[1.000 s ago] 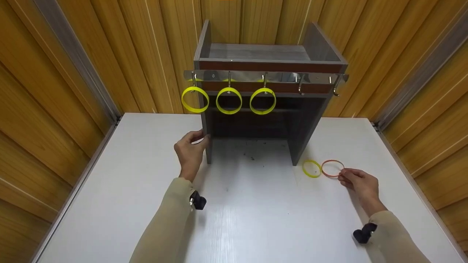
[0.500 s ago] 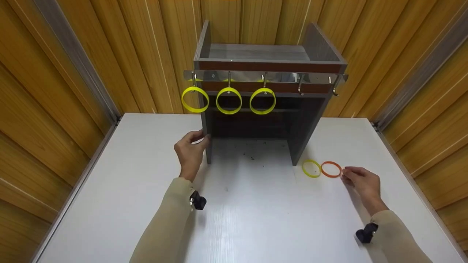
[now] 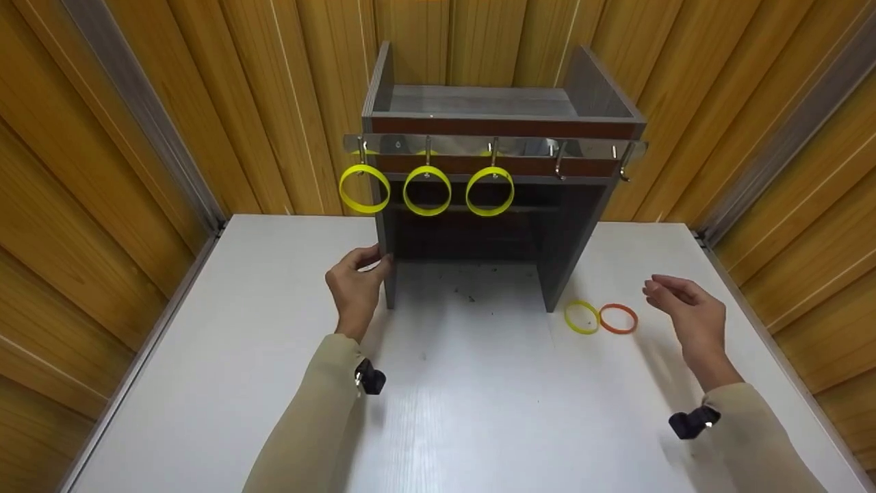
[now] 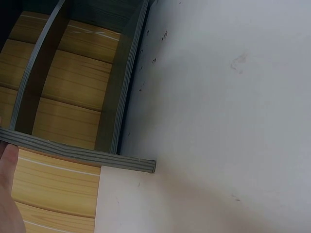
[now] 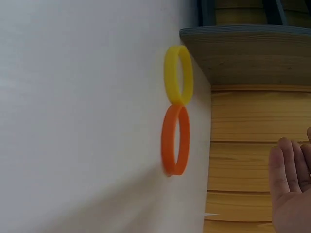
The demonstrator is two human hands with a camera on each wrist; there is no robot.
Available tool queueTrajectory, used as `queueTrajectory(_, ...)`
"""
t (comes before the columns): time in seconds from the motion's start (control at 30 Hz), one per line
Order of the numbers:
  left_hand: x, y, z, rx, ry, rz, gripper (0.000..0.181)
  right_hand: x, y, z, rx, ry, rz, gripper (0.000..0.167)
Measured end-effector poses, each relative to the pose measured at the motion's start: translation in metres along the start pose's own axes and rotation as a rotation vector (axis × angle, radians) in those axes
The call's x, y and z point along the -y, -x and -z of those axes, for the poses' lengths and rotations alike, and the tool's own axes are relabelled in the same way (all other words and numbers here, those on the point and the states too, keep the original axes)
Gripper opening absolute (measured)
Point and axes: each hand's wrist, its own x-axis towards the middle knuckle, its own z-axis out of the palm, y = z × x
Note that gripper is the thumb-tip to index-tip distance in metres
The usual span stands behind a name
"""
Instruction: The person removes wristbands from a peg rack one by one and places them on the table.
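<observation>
Pinched the rack [image 3: 506,127] with the left hand [image 3: 354,284]; held the right hand [image 3: 694,311] loose, empty, right of the orange ring [image 5: 168,141]. Perhaps risked shifting the touching yellow ring [image 5: 170,75] by careless grasping.

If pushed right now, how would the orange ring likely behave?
The orange ring looks thin, so probably light and perhaps flexible. Lying flat, it should slide, not roll. Seemingly touching the neighbouring yellow ring, it may push that along.

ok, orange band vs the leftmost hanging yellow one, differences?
The orange band lies on the table; the leftmost yellow band hangs from a hook. The orange band touches another yellow band; the leftmost yellow band touches no other band. Both are closed rings, neither held.
</observation>
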Motion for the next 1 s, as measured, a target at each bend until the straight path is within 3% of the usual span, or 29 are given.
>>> queueTrajectory(0.23, 0.001, 0.000, 0.000, -0.005, 0.000, 0.013, 0.016, 0.021, 0.003, -0.022, 0.021, 0.000, 0.127, 0.042)
queueTrajectory(0.6, -0.001, -0.001, 0.000, 0.000, 0.004, 0.022, 0.015, 0.054, 0.013, -0.054, 0.036, -0.021, 0.253, 0.039)
queueTrajectory(1.0, 0.001, 0.000, 0.000, 0.003, 0.006, 0.030, 0.016, 0.077, 0.016, -0.086, 0.112, -0.024, 0.351, 0.036)
